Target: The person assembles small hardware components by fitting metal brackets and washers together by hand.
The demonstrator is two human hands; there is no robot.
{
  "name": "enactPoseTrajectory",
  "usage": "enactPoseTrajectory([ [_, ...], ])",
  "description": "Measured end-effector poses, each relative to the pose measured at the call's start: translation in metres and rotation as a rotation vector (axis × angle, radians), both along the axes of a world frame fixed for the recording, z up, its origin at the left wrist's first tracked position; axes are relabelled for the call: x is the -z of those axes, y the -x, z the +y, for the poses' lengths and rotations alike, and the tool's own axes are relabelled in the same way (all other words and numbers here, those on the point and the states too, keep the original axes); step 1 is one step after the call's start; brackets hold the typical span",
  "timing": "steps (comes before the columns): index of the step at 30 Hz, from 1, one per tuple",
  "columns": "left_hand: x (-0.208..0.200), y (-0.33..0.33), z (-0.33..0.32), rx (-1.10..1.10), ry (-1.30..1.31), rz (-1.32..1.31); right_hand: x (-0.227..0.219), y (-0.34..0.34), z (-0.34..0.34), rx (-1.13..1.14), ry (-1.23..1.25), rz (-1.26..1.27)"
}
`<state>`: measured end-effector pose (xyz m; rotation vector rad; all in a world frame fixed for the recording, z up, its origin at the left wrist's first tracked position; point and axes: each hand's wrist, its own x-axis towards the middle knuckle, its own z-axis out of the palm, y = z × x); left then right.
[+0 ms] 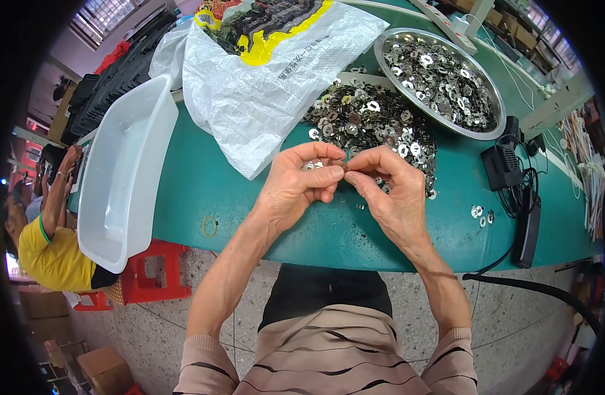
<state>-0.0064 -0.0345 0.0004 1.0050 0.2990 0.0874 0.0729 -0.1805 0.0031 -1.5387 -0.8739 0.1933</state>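
Observation:
My left hand (296,181) and my right hand (391,187) meet fingertip to fingertip above the near side of a green table (282,237). Both pinch at the same spot; a tiny piece there is mostly covered by the fingers, so its kind does not show. Just beyond the hands spreads a heap of small shiny metal pieces (361,122), round with cut-out middles. More of the same pieces (440,79) fill a wide steel bowl (493,131) behind the heap to the right.
A white plastic woven sack (250,105) lies beyond my left hand. The long white plastic tub (121,178) stands at the left edge. Black power adapters (503,168) with cables and several loose pieces (482,215) lie at right. A person in yellow (55,257) sits at far left by a red stool (154,273).

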Motion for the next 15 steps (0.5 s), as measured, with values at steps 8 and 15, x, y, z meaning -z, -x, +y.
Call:
enactPoseTrajectory([
  [8, 0.001, 0.000, 0.005, -0.063, 0.060, -0.009, -0.011, -0.010, -0.007, 0.028, 0.179, -0.219],
  [15, -0.002, 0.002, 0.011, -0.047, 0.086, -0.041, -0.010, -0.013, -0.016, -0.029, 0.553, -0.672],
])
